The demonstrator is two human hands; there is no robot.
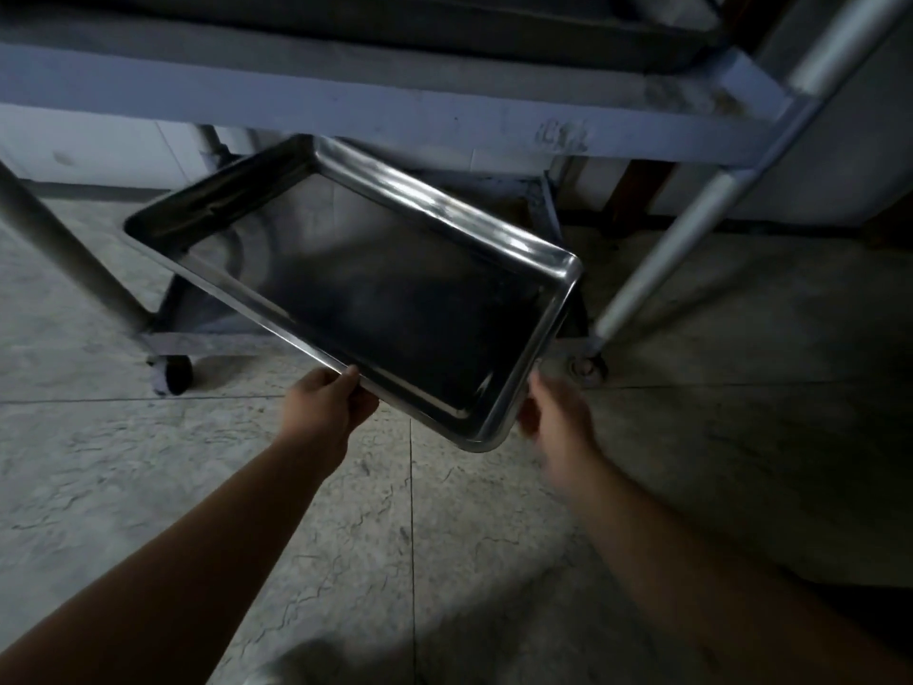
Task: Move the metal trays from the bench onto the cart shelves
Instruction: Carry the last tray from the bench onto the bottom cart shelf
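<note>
A shiny rectangular metal tray (375, 289) hangs tilted in the air below the cart's upper shelf (346, 106). Its far end reaches in between the cart legs, above the cart's lower shelf (207, 333). My left hand (326, 402) grips the tray's near long rim with the thumb on top. My right hand (553, 412), blurred, holds the tray's near right corner from the side and underneath. The tray holds nothing.
A metal cart leg (64, 239) slants at the left and another leg (691, 229) at the right. A black caster wheel (173, 375) stands on the pale tiled floor (444, 536). A white wall runs behind the cart.
</note>
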